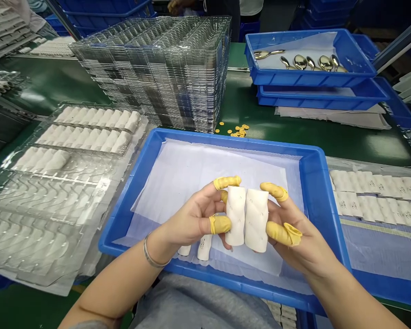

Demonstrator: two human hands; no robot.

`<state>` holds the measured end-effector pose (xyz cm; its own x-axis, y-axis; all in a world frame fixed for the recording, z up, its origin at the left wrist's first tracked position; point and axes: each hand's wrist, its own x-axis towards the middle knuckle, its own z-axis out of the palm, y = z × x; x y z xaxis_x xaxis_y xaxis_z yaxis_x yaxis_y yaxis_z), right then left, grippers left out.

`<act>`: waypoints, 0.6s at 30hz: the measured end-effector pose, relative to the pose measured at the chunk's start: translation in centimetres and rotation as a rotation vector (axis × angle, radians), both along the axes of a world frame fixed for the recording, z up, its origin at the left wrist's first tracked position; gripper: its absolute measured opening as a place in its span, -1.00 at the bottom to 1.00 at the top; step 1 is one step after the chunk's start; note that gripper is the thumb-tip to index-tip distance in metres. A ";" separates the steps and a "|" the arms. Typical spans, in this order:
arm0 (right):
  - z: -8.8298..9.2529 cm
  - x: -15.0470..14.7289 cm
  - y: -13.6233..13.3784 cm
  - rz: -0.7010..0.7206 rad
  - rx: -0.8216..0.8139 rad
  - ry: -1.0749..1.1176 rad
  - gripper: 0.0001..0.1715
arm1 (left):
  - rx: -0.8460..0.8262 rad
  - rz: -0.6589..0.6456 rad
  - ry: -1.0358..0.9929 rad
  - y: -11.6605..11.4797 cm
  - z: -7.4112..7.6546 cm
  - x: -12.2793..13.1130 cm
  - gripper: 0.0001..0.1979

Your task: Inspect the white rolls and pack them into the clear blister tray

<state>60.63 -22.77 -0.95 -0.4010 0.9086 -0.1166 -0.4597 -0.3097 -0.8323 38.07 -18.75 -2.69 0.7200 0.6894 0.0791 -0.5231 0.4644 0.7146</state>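
Observation:
My left hand [212,214], with yellow finger cots on thumb and fingers, is closed on a white, wavy-sided handle-like piece [236,214]. A second white piece [256,219] of the same shape is gripped by my right hand [284,219], which also has yellow finger cots. Both pieces stand upright side by side, with a thin gap between them. They are held above a blue tray [315,183] lined with white paper [205,169]. Below my left hand, two more white pieces lie in the tray, one with a dark printed pattern [204,246].
Left, a clear blister tray [78,183] holds rows of white pieces. Behind stands a tall stack of clear trays [192,87]. Yellow finger cots [239,132] lie nearby. A blue bin [315,80] holds metal spoons and a fork. Patterned white pieces [380,183] lie in rows at right.

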 end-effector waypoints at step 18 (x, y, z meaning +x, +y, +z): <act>-0.3 -0.2 -0.5 -0.042 0.032 -0.142 -0.50 | -0.034 0.085 0.133 -0.6 0.4 0.0 -0.33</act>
<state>60.42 -23.27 -1.23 -0.3446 0.9282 -0.1402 -0.3488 -0.2652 -0.8989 38.10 -19.32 -2.30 0.6616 0.7489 -0.0378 -0.4631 0.4478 0.7649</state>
